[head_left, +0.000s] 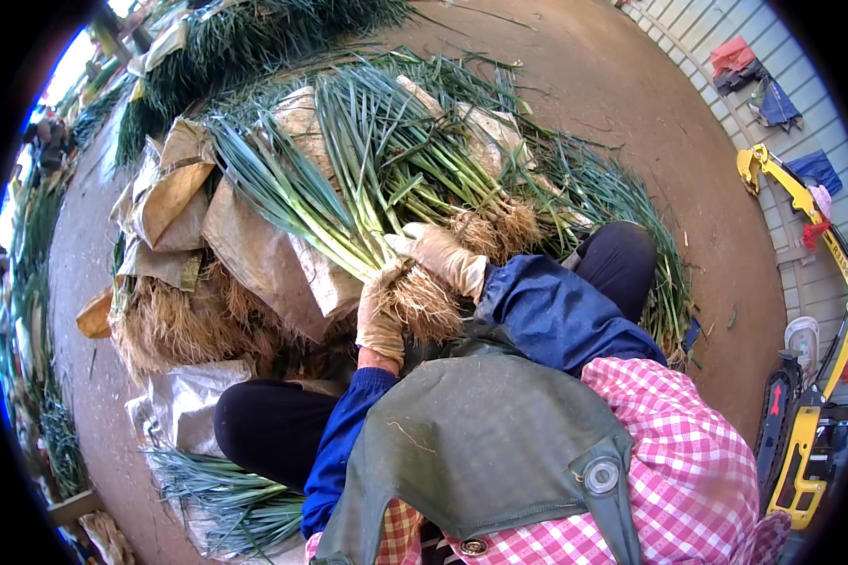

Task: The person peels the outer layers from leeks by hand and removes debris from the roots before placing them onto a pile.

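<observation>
In front of me I hold a bunch of green onions point(350, 209), with long blue-green leaves fanned away from me and pale stems toward me. My left hand point(379, 318), in a beige glove, is closed around the stems just above the tan, stringy roots point(422, 303). From the right, my gloved right hand point(440, 256) grips the same bunch at its stems, thumb and fingers bent; its fingertips are partly hidden. Just beyond the right hand lies another bunch of green onions point(457, 193), roots toward me, on a pile.
Beige sacks point(254, 247) wrap a heap of onions with thick roots point(193, 315) at left. More onions point(236, 499) lie on a sheet by my left knee. Stacked bundles point(254, 47) stand farther off. A yellow machine point(801, 461) is at right, beside a panelled wall point(725, 24).
</observation>
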`<state>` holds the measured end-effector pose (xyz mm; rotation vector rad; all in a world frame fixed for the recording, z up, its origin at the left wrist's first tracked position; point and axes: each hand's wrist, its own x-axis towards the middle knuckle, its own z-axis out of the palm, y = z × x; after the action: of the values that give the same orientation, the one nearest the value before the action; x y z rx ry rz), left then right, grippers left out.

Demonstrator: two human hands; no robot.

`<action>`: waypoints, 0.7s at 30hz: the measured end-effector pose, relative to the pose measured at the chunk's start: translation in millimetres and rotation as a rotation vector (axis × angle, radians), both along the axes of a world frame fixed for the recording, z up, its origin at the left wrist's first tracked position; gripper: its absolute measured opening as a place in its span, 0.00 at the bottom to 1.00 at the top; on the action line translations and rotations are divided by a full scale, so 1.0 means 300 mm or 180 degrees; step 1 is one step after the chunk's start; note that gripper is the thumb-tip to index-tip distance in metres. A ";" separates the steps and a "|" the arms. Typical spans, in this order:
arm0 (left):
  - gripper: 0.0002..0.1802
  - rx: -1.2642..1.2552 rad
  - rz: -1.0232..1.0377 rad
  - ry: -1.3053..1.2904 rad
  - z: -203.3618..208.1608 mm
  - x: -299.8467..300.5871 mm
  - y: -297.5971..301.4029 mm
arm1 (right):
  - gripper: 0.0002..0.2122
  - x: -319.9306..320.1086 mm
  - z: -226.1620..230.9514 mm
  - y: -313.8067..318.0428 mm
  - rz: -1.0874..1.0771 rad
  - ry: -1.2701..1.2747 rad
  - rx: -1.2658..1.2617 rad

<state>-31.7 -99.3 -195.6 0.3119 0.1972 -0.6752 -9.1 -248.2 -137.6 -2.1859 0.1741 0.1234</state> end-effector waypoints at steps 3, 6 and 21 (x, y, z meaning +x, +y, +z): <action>0.19 0.0799 0.0082 0.0107 0.062 -0.019 0.007 | 0.16 0.001 -0.007 0.068 -0.0227 -0.0276 -0.0150; 0.18 0.0479 0.0098 -0.0030 0.068 -0.013 0.025 | 0.15 0.009 0.002 0.080 -0.0100 -0.0141 -0.0463; 0.16 0.0627 0.0150 0.0084 0.147 -0.032 0.023 | 0.18 -0.002 0.015 0.092 -0.0284 0.0027 -0.0220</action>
<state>-41.4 -92.4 -151.4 0.4858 0.2963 -0.6144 -9.7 -220.7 -133.1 -2.2425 0.2841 0.0772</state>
